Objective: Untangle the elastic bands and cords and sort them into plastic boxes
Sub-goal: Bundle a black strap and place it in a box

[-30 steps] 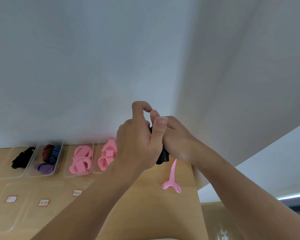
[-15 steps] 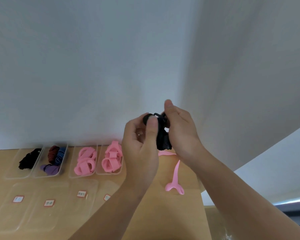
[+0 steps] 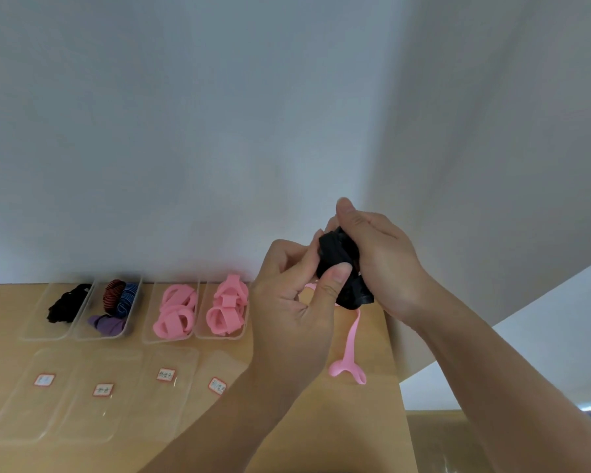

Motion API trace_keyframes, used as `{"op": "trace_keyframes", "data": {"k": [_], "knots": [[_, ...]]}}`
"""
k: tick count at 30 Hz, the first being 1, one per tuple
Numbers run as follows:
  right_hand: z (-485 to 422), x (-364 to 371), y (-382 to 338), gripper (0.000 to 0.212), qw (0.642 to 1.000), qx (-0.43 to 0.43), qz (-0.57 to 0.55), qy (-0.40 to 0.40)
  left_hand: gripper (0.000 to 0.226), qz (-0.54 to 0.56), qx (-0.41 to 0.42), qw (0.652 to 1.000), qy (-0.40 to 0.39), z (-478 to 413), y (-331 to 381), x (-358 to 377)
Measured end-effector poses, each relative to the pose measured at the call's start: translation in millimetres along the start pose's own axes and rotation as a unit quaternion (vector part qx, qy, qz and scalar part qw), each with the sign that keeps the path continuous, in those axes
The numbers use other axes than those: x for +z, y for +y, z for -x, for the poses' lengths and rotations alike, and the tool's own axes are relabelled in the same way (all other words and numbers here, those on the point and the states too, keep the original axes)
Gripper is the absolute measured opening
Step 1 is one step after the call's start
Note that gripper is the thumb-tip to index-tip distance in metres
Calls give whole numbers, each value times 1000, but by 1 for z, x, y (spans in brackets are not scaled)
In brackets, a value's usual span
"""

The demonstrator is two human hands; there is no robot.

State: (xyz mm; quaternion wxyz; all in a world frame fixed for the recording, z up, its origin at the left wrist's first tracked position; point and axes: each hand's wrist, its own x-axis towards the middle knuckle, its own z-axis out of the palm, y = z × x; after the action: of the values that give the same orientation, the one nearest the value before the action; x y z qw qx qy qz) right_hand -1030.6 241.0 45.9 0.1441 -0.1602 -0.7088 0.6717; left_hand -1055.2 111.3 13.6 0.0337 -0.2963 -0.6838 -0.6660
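A tangled clump of black elastic bands [image 3: 342,268] is held in the air above the wooden table [image 3: 287,438]. My right hand [image 3: 379,257] wraps it from the right. My left hand [image 3: 294,302] pinches its lower left with thumb and fingers. A pink band [image 3: 349,349] lies on the table under my hands, partly hidden. Along the wall stand clear plastic boxes: one with black bands [image 3: 67,303], one with striped and purple bands [image 3: 116,307], two with pink bands [image 3: 176,312] [image 3: 227,308].
Several clear lids with red-framed labels [image 3: 166,374] lie in a row in front of the boxes. The table's right edge [image 3: 394,370] runs just right of the pink band, beside a white wall corner.
Both hands have shifted right and slightly down with the black clump. My right hand now closes further round it, and my left thumb presses its lower part.
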Motion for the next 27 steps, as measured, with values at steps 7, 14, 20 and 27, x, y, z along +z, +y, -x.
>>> {"op": "trace_keyframes", "data": {"k": [7,14,20,27], "knots": [[-4,-2,0,57,1000,0,19,22,16,51,-83,994,-58,-17,8,-8],[-1,12,5,48,999,7,-37,4,27,119,-172,976,-67,-31,-10,-22],[-3,13,10,65,995,-26,31,90,25,157,-183,969,-62,-23,-23,-26],[-1,20,9,59,990,-67,1,122,10,269,-234,933,-51,-24,-27,-24]]}}
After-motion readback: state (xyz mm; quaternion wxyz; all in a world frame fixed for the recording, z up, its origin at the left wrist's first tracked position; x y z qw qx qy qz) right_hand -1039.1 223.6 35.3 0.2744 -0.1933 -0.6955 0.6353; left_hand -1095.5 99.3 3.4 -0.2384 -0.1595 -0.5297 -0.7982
